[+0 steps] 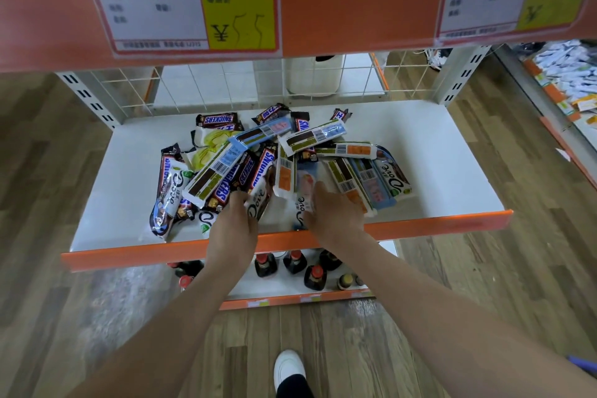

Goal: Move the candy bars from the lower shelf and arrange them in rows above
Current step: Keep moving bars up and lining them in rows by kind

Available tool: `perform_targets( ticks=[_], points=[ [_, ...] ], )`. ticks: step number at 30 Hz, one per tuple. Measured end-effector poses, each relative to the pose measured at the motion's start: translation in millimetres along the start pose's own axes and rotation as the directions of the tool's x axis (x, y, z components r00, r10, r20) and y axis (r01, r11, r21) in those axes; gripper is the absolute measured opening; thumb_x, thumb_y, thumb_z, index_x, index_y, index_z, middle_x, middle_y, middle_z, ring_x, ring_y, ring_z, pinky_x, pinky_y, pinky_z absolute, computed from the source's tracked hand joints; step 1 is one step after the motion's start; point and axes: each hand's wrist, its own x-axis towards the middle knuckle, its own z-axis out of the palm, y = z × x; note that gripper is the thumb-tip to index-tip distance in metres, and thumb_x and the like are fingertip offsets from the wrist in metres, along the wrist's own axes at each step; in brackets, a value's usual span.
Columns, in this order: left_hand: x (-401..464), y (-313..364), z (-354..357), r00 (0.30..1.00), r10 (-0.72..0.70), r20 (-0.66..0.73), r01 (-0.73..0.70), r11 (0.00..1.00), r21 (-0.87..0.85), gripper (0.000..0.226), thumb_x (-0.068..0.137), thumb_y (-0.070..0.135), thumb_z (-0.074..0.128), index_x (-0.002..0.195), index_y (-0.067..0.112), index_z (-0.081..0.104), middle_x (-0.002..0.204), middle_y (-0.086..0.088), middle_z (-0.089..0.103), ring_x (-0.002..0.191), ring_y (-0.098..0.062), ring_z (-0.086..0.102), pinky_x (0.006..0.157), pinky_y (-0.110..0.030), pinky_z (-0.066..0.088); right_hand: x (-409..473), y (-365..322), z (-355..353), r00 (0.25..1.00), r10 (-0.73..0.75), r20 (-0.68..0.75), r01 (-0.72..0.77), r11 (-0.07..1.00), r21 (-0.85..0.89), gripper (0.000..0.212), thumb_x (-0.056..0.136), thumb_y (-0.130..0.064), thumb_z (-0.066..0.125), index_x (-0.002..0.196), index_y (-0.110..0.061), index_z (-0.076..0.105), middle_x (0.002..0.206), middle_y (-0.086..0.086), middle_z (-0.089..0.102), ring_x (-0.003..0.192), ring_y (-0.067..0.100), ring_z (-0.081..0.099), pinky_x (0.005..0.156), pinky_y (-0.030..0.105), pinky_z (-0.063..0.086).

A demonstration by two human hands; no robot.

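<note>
1. I read "SNICKERS" on the brown candy bar at the back of the pile.
2. I read "Dove" on the white bar at the right.
3. I see a "¥" on the yellow price tag above; its other print is too blurred.

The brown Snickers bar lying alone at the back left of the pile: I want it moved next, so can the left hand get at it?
Probably yes: the brown Snickers bar lies uncovered on top, open shelf beside it, beyond the left hand.
</note>
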Motion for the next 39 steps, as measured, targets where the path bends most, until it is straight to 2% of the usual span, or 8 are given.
perform_targets(
  ticks=[2,4,6,11,20,26,36,39],
  points=[
    [1,-3,0,0.999,-0.024,-0.027,0.024,1.0,0.013,0.034,0.09,-0.004,0.039,0.123,0.006,0.042,0.087,-0.011,0.053,0.059,-0.019,0.046,0.045,-0.027,0.026,0,-3,1,0.998,-0.053,0.039,0.052,0.998,0.026,0.057,0.095,-0.03,0.046,0.145,-0.018,0.022,0.102,0.009,0.062,0.095,0.027,0.059,0.073,0.031,0.042],
    [2,-7,1,0.998,-0.036,-0.047,0.038,0.999,0.039,0.034,0.09,-0.003,0.04,0.123,0.005,0.044,0.109,-0.017,0.049,0.071,-0.027,0.05,0.054,-0.032,0.036,0,-5,2,0.992,-0.116,0.051,0.114,0.993,0.039,0.041,0.094,-0.023,0.045,0.135,-0.02,0.037,0.105,0.011,0.061,0.094,0.028,0.057,0.072,0.03,0.039],
    [2,-8,1,0.998,-0.045,-0.046,0.048,0.996,0.074,0.03,0.092,0.007,0.046,0.122,0.005,0.046,0.115,-0.017,0.047,0.085,-0.034,0.053,0.065,-0.039,0.043,0,-7,1,0.979,-0.194,0.063,0.19,0.98,0.065,0.031,0.093,-0.016,0.046,0.123,-0.023,0.048,0.109,0.009,0.061,0.099,0.027,0.056,0.077,0.03,0.038],
    [2,-6,3,0.998,-0.056,-0.04,0.064,0.97,0.235,0.046,0.087,0.043,0.057,0.117,0.011,0.044,0.113,-0.008,0.048,0.105,-0.028,0.05,0.086,-0.041,0.04,12,-4,-2,0.948,-0.299,0.109,0.313,0.938,-0.151,0.058,0.088,-0.004,0.053,0.137,-0.032,0.037,0.135,0.005,0.042,0.13,0.024,0.036,0.1,0.04,0.034],
    [7,-3,5,0.997,-0.009,-0.072,0.033,0.937,0.349,0.042,0.088,0.038,0.057,0.121,0.015,0.045,0.119,-0.003,0.047,0.114,-0.023,0.046,0.09,-0.038,0.034,34,2,-8,0.956,-0.278,0.096,0.294,0.911,-0.29,0.051,0.089,-0.037,0.06,0.136,-0.037,0.04,0.15,0.003,0.025,0.141,0.028,0.018,0.109,0.048,0.024],
    [14,-2,2,0.997,0.032,-0.071,0.0,0.914,0.406,0.04,0.086,0.029,0.058,0.121,0.015,0.048,0.119,-0.004,0.05,0.116,-0.026,0.041,0.091,-0.038,0.031,30,7,-13,0.956,-0.248,0.154,0.287,0.897,-0.335,0.064,0.085,-0.054,0.057,0.136,-0.024,0.035,0.144,0.003,0.034,0.135,0.027,0.03,0.108,0.047,0.026],
    [28,4,0,0.995,0.093,0.039,-0.099,0.849,0.519,0.039,0.089,0.042,0.055,0.115,0.015,0.044,0.115,-0.002,0.052,0.111,-0.022,0.049,0.09,-0.033,0.038,29,18,-13,0.901,-0.407,0.15,0.429,0.782,-0.453,0.041,0.092,-0.029,0.056,0.13,-0.014,0.047,0.13,0.005,0.051,0.123,0.026,0.044,0.104,0.044,0.029],
    [26,2,-3,0.992,0.115,0.046,-0.122,0.835,0.536,0.038,0.086,0.035,0.06,0.113,0.012,0.047,0.113,-0.004,0.054,0.109,-0.024,0.05,0.089,-0.033,0.038,27,24,-9,0.887,-0.459,0.046,0.41,0.738,-0.535,0.039,0.077,-0.041,0.071,0.109,-0.02,0.064,0.104,0.0,0.064,0.098,0.02,0.061,0.086,0.037,0.046]
  ],
)
